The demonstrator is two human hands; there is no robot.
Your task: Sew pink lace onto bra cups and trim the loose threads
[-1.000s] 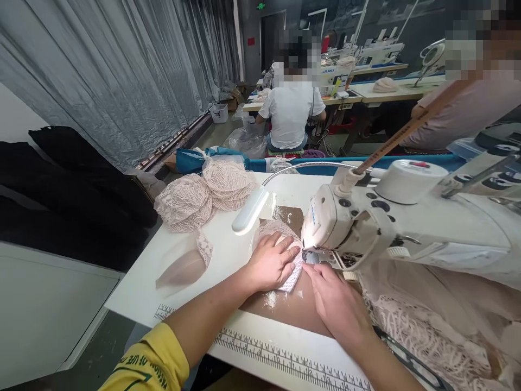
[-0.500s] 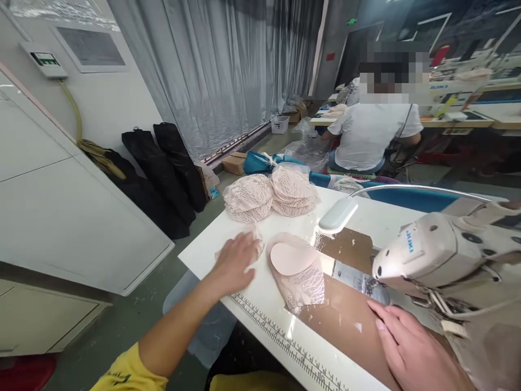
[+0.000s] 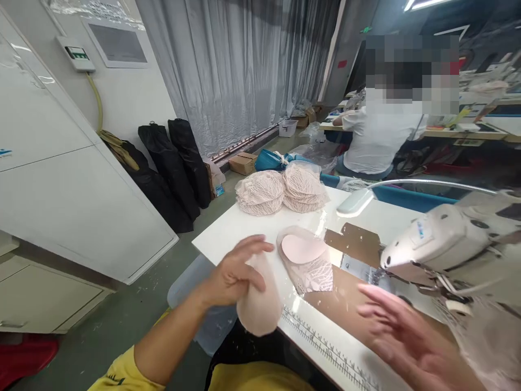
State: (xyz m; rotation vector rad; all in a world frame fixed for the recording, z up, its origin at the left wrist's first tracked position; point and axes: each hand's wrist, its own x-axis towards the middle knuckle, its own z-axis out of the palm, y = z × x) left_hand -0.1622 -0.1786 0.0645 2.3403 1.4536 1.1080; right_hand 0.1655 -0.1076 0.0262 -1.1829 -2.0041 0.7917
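Left hand (image 3: 233, 278) pinching sheer piece (image 3: 261, 310) between thumb and fingers; right hand (image 3: 402, 328) hovering, blurred, fingers apart; cup (image 3: 303, 250) lying between hands; step seemingly positioning piece, next move probably needing flat spreading

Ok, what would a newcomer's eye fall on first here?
Probably the sheer beige piece held in the left hand at the table's near edge. Next, perhaps, the white sewing machine on the right, then the pale lace stacks toward the far edge.

A yellow sleeve (image 3: 129, 370) bears small dark markings (image 3: 116, 379).
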